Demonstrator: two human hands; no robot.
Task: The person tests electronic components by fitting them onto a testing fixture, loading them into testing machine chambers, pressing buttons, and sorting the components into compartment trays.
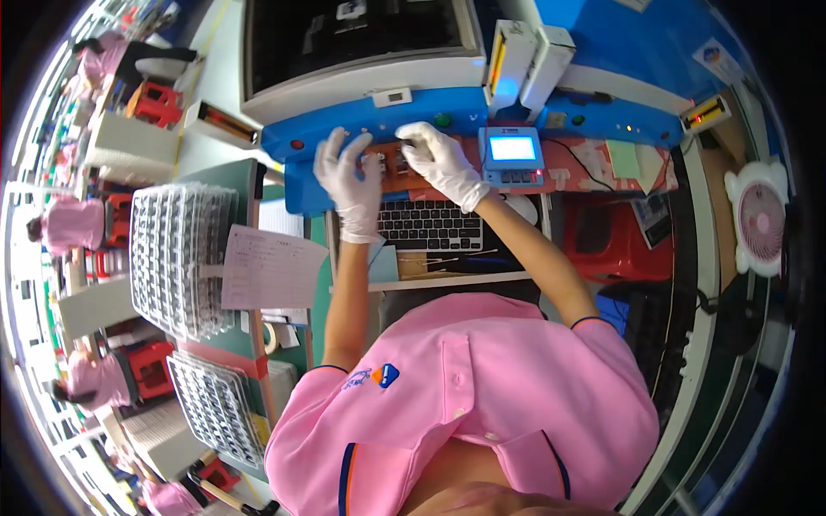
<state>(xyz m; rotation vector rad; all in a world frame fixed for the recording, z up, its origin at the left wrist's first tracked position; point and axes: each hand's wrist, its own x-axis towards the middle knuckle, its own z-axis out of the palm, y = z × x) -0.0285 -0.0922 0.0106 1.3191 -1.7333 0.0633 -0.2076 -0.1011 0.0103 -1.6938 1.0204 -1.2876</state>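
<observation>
Both hands wear white gloves. My left hand [351, 185] is raised at the left end of an orange-brown fixture [393, 168], its fingers spread and nothing visible between them. Over the fixture's right part is my right hand [443, 165], thumb and fingers bent together at a small dark item too small to name. Small metallic parts sit on the fixture between the hands. Just right of my right hand stands a blue device with a lit screen [513, 149]. Below the hands lies a black keyboard [430, 225] in an open drawer.
Stacked clear trays of parts [181, 258] and a paper sheet [274, 268] are at left. Above is a framed dark screen [353, 34]. White upright boxes [546, 64] stand behind the device. A fan [761, 219] is at right. Several people in pink sit far left.
</observation>
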